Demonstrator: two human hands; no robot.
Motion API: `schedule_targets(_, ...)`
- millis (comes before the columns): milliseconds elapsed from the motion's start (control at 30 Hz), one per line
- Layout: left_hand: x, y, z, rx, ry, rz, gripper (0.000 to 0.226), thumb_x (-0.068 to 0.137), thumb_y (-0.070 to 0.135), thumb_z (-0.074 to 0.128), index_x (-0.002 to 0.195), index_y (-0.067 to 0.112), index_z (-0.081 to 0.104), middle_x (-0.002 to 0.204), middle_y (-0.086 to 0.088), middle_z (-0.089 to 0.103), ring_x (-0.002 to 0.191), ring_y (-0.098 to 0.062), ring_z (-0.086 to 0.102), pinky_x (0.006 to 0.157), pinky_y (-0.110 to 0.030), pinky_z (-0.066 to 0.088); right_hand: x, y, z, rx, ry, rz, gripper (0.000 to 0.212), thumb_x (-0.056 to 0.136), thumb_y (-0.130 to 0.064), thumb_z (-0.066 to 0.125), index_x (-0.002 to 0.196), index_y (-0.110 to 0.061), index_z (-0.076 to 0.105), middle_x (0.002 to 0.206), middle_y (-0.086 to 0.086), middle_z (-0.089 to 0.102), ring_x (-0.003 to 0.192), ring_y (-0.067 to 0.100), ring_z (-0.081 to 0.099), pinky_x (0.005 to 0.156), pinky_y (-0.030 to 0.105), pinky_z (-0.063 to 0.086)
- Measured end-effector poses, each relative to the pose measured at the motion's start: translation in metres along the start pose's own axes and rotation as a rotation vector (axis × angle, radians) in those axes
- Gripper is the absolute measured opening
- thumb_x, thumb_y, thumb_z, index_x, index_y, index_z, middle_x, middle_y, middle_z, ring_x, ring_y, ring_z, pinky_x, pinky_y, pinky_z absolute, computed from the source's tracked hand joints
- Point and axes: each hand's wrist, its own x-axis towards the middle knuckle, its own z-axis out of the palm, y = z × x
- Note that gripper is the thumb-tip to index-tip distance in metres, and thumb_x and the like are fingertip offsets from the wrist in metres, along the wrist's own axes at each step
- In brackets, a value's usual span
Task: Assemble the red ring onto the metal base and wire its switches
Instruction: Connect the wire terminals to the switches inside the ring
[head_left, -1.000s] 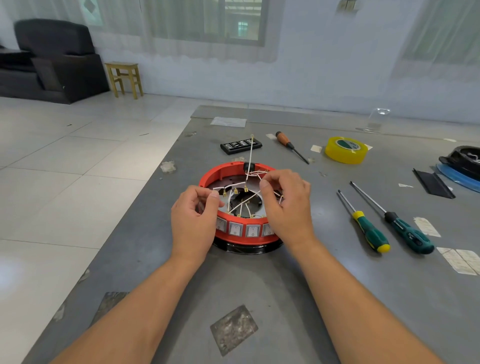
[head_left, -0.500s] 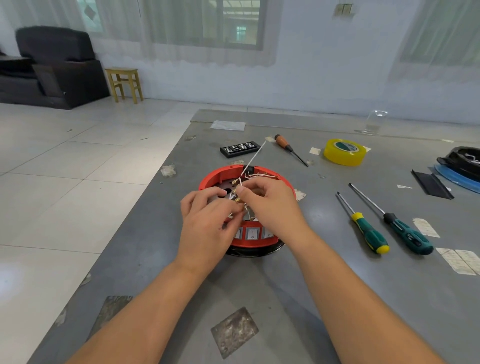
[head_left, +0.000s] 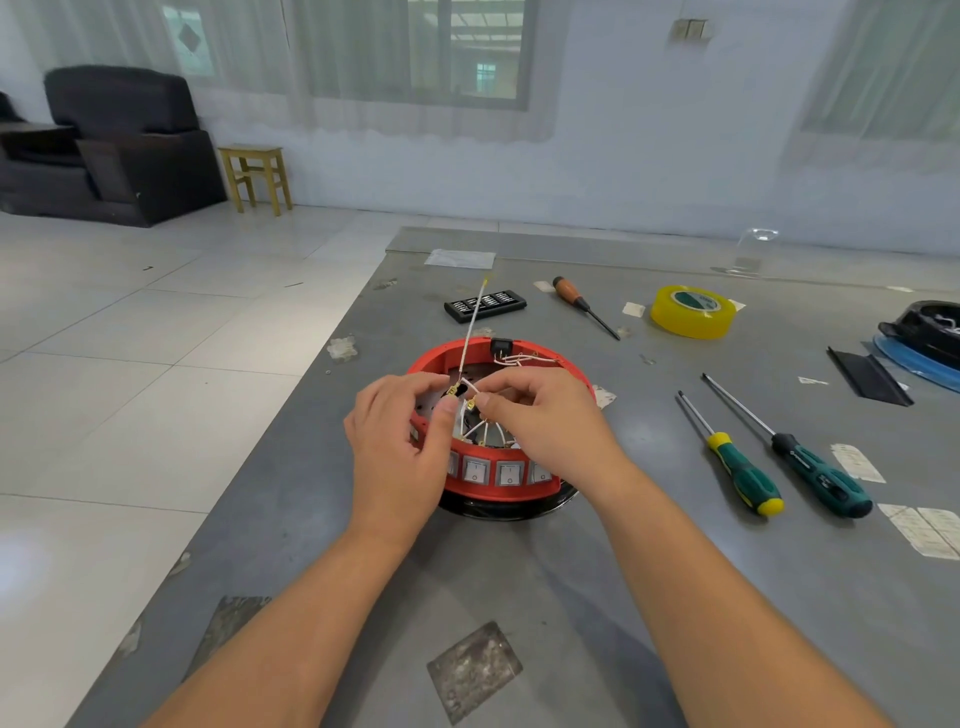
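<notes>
The red ring (head_left: 519, 347) sits on a dark round metal base (head_left: 511, 510) on the grey table. White rocker switches (head_left: 491, 473) line its near wall and a black switch (head_left: 500, 345) sits in its far wall. White wires with brass terminals (head_left: 488, 431) fan out inside it. My left hand (head_left: 400, 447) pinches a brass terminal (head_left: 453, 391) at the end of a white wire (head_left: 474, 322) that sticks up and away. My right hand (head_left: 545, 421) pinches a second terminal (head_left: 471, 404) just beside it. Both hands hover over the ring's near half.
To the right lie two green-handled screwdrivers (head_left: 743, 470) (head_left: 818, 480). Farther back are a yellow tape roll (head_left: 693, 310), an orange-handled screwdriver (head_left: 574, 297) and a black bit case (head_left: 485, 305). Black and blue parts (head_left: 924, 338) sit at the right edge. The table's left edge drops to tiled floor.
My hands came together from the ring's two sides to its middle. Each now pinches a wire terminal, and the long white wire has tilted up between them.
</notes>
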Motion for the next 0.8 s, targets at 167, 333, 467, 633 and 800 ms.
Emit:
schedule_targets(167,-0.001,-0.001,0.003,-0.02,0.022,-0.012,0.009,0.098,0.027,0.063,0.099,0.024,0.071,0.104,0.016,0.066,0.11,0.001,0.051,0.099,-0.034,0.039,-0.001,0.0,0.001,-0.066,-0.051,-0.039,0.011,0.095,-0.033,0.069,0.098,-0.037,0.078,0.084,-0.019,0.073,0.083,-0.005,0.066,0.07,0.015,0.049)
schedule_targets(333,-0.001,-0.004,0.005,-0.053,-0.029,0.005,0.011,0.098,0.03,0.065,0.093,0.023,0.072,0.106,0.013,0.068,0.114,-0.011,0.055,0.099,-0.047,0.046,-0.003,-0.001,0.005,-0.036,-0.036,-0.11,0.006,0.093,-0.04,0.069,0.097,-0.042,0.073,0.088,-0.023,0.07,0.088,-0.003,0.066,0.074,0.017,0.052)
schedule_targets(467,0.0,-0.007,0.004,-0.085,-0.05,-0.024,0.017,0.097,0.034,0.064,0.098,0.023,0.077,0.115,0.015,0.066,0.12,-0.004,0.051,0.101,-0.05,0.048,-0.004,0.0,0.005,-0.043,-0.007,-0.156,0.008,0.094,-0.037,0.07,0.093,-0.044,0.073,0.088,-0.026,0.071,0.087,-0.003,0.066,0.072,0.015,0.048)
schedule_targets(633,0.004,-0.011,0.0,-0.086,0.034,-0.149,0.028,0.099,0.044,0.055,0.118,0.027,0.067,0.133,0.013,0.058,0.129,0.003,0.043,0.112,-0.027,0.035,-0.003,0.004,0.007,-0.095,0.089,-0.156,0.007,0.093,-0.032,0.07,0.09,-0.036,0.075,0.083,-0.023,0.071,0.084,-0.003,0.065,0.07,0.011,0.048)
schedule_targets(800,0.007,-0.02,-0.003,0.187,-0.199,-0.518,0.069,0.097,0.074,0.045,0.142,0.023,0.055,0.146,-0.003,0.055,0.147,-0.026,0.03,0.119,-0.048,0.023,-0.009,0.011,0.018,-0.46,0.145,-0.234,0.011,0.097,-0.033,0.06,0.096,-0.03,0.07,0.091,-0.016,0.068,0.086,0.006,0.062,0.082,0.036,0.05)
